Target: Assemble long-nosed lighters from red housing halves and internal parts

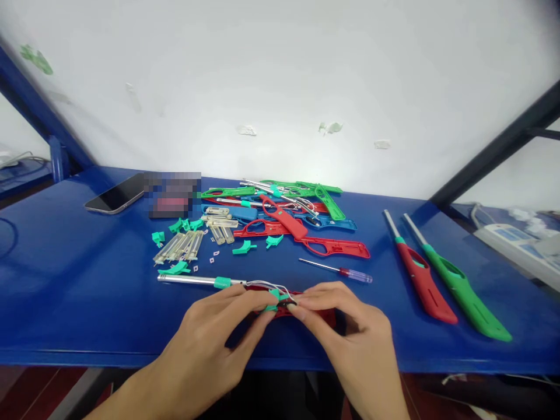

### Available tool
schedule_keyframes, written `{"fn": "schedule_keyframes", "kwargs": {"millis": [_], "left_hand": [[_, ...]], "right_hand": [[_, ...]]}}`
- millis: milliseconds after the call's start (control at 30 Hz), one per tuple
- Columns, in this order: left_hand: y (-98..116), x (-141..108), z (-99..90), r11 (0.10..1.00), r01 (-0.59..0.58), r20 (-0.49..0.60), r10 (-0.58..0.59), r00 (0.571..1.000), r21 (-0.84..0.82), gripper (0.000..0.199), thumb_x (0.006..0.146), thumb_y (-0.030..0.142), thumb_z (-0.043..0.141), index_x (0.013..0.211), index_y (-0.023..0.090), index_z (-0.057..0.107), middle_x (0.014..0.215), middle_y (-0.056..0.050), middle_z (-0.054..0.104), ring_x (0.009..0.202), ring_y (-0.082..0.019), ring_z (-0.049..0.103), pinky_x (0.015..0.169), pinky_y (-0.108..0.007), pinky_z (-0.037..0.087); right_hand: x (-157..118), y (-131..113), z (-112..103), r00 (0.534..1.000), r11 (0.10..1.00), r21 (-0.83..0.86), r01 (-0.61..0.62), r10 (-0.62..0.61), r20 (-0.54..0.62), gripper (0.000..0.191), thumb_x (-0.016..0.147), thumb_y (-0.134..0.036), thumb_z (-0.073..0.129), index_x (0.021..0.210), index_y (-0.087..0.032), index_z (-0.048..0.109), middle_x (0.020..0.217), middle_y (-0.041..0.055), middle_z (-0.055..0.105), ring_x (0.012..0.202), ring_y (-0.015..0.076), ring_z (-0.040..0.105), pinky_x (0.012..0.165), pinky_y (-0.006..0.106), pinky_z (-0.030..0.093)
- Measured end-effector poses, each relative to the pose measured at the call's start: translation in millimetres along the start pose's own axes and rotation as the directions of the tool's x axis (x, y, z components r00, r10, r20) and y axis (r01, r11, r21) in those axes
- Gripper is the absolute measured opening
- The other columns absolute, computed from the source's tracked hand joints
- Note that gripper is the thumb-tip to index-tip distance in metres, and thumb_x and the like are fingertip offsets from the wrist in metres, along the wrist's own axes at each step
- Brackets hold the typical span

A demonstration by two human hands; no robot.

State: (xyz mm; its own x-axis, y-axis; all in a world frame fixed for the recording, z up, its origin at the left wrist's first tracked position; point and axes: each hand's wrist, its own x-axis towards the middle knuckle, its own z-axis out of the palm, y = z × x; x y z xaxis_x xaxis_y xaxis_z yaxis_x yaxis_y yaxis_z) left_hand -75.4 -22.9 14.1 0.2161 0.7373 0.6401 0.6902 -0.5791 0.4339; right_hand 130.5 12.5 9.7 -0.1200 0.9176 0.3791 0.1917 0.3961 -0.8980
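Near the front edge of the blue table, my left hand (219,326) pinches a teal plastic trigger (273,295) between thumb and forefinger. My right hand (354,321) has its fingertips closed on a small black part (287,303) right beside the trigger. A thin white wire (273,284) loops from that spot to a metal lighter tube (188,280) with a teal collar (223,283), lying to the left. Beneath both hands is a red lighter shell half (329,317), mostly covered by the fingers.
A screwdriver (356,275) lies beyond my right hand. Red (426,286) and green (475,300) assembled lighters rest at right. Behind are piled shell halves (336,246), clear fuel tanks (179,246) and loose teal triggers (244,248). A phone (116,195) sits at back left.
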Motion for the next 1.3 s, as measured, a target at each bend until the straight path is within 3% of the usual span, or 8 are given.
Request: {"fn": "schedule_keyframes", "kwargs": {"millis": [367, 567, 800, 1300], "left_hand": [[2.0, 0.6, -3.3, 0.998, 0.030, 0.053, -0.027, 0.998, -0.053, 0.012, 0.108, 0.017, 0.058, 0.104, 0.024, 0.067, 0.090, 0.007, 0.075, 0.078, -0.008, 0.072, 0.079, -0.017, 0.056], [0.5, 0.1, -2.1, 1.000, -0.011, 0.050, 0.011, 0.999, -0.004, 0.011, 0.110, 0.019, 0.055, 0.107, 0.023, 0.065, 0.093, 0.003, 0.077, 0.081, -0.012, 0.074, 0.075, -0.021, 0.058], [-3.1, -3.7, 0.3, 0.998, -0.062, 0.087, 0.063, 0.994, -0.023, 0.016, 0.109, 0.010, 0.053, 0.112, 0.023, 0.063, 0.100, 0.001, 0.078, 0.086, -0.014, 0.073, 0.076, -0.022, 0.057], [2.4, -1.3, -0.1, 0.998, 0.014, 0.079, -0.009, 0.997, -0.060, 0.015, 0.106, 0.010, 0.057, 0.101, 0.024, 0.060, 0.086, 0.006, 0.069, 0.076, -0.010, 0.066, 0.074, -0.019, 0.051]], "right_hand": [[-0.7, 0.0, -0.2, 1.000, 1.000, -0.002, -0.030, 0.030, 0.005, 0.011, 0.084, -0.022, 0.086, 0.079, -0.030, 0.083, 0.082, -0.0034, 0.081, 0.079, 0.0138, 0.078, 0.073, 0.020, 0.062], [0.4, -3.5, -1.4, 0.999, 1.000, 0.002, -0.032, 0.031, 0.030, 0.013, 0.083, -0.019, 0.086, 0.079, -0.030, 0.083, 0.081, -0.0031, 0.082, 0.078, 0.0152, 0.078, 0.071, 0.021, 0.063], [-0.5, -2.8, -1.8, 0.998, 0.999, -0.008, -0.053, 0.053, 0.029, 0.013, 0.084, -0.019, 0.085, 0.079, -0.030, 0.083, 0.083, -0.0015, 0.082, 0.080, 0.0178, 0.078, 0.072, 0.025, 0.064], [-1.5, -0.5, -1.1, 0.998, 0.998, 0.024, -0.054, 0.053, 0.030, 0.014, 0.083, -0.018, 0.086, 0.079, -0.030, 0.083, 0.085, -0.0013, 0.082, 0.081, 0.0179, 0.079, 0.073, 0.025, 0.065]]}}
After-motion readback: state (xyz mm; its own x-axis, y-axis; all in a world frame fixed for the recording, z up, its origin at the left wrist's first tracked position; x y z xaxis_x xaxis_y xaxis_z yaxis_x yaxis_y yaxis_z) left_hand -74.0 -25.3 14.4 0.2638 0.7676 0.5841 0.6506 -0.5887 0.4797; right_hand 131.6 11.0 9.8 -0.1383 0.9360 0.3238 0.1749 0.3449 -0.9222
